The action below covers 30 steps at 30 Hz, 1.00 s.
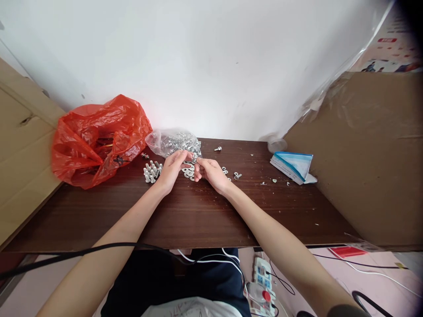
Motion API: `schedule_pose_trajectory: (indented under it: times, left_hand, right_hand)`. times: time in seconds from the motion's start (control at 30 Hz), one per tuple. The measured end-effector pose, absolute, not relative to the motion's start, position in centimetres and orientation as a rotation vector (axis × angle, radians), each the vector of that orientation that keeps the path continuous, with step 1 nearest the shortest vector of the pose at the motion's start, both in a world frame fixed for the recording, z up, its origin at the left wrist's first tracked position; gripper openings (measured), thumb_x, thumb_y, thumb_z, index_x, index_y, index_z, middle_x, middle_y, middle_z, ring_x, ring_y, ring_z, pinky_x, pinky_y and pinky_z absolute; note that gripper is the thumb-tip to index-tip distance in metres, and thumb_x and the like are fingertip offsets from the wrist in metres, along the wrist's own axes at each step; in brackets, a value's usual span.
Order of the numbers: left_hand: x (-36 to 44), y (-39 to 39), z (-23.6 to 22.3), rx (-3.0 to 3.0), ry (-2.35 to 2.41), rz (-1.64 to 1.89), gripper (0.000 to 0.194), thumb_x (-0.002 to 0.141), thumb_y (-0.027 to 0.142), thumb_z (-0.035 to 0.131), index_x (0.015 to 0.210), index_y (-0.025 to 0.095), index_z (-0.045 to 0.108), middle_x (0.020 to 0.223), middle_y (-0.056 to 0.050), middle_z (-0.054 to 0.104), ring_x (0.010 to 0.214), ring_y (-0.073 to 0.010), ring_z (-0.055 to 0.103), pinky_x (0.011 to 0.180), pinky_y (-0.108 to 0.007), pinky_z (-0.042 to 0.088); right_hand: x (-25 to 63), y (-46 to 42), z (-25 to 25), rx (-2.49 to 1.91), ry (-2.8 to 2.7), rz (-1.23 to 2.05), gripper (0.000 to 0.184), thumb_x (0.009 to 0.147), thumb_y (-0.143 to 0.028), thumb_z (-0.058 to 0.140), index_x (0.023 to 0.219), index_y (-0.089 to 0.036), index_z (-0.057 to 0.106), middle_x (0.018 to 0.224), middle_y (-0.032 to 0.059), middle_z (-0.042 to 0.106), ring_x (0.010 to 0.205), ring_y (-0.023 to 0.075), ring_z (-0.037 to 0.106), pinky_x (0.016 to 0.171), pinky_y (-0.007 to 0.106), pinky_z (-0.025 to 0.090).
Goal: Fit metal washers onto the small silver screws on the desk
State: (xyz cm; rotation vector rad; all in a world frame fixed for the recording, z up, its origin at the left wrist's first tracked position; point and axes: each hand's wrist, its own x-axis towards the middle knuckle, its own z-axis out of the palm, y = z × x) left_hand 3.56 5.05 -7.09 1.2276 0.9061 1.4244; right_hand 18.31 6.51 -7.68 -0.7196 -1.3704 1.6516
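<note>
L hand & R hand nearly tip-to-tip, fingers bent, both forearms angled fwd & inward.

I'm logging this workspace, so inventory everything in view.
table: one, dark brown, centre
wall: one, white, behind
cardboard: two pieces, brown, either side
plastic bag: one, red, left
clear bag: one, colourless, near wall
washers: several, silver, table centre
bolts: cluster, silver, left of washers
loose bolt: one, silver, near wall
metal bits: several, silver, right of washers
packet: one, blue and white, right
cables: several, black and white, lower foreground
power strip: at least one, pale, bottom
container: one, clear, red-capped, bottom
metal piece: one, silver, held centrally
left hand: one, bare, centre
right hand: one, bare, centre
</note>
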Motion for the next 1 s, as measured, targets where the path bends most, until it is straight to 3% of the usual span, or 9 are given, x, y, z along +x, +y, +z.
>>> schedule_pose_trajectory:
  times: [0.27, 0.67, 1.0]
  left_hand:
    - [3.79, 4.83, -6.68, 1.215, 0.950, 1.426, 0.036, 0.071, 0.052, 0.072, 0.079, 0.017, 0.068, 0.094, -0.005, 0.066, 0.093, -0.0186, 0.061, 0.077, -0.029, 0.051]
    - [3.69, 4.84, -6.80, 1.309, 1.059, 1.450, 0.034, 0.058, 0.034, 0.084, 0.081, 0.015, 0.068, 0.085, -0.005, 0.069, 0.085, -0.0193, 0.064, 0.083, -0.034, 0.050]
    - [3.78, 4.86, -6.93, 1.324, 1.127, 1.407, 0.032, 0.067, 0.033, 0.076, 0.092, 0.013, 0.069, 0.086, -0.006, 0.071, 0.085, -0.0184, 0.065, 0.083, -0.032, 0.050]
  right_hand:
    - [18.48, 6.59, -7.69, -0.730, -1.366, 1.651, 0.041, 0.083, -0.050, 0.058, 0.059, -0.018, 0.054, 0.044, -0.0038, 0.050, 0.046, 0.0111, 0.053, 0.056, 0.026, 0.045]
    - [18.32, 6.68, -8.08, -0.701, -1.392, 1.668, 0.040, 0.081, -0.050, 0.061, 0.059, -0.018, 0.053, 0.046, -0.0044, 0.050, 0.046, 0.0105, 0.052, 0.056, 0.026, 0.046]
    - [18.37, 6.58, -7.80, -0.737, -1.404, 1.647, 0.041, 0.080, -0.051, 0.060, 0.058, -0.017, 0.054, 0.045, -0.0033, 0.053, 0.045, 0.0105, 0.053, 0.056, 0.025, 0.045]
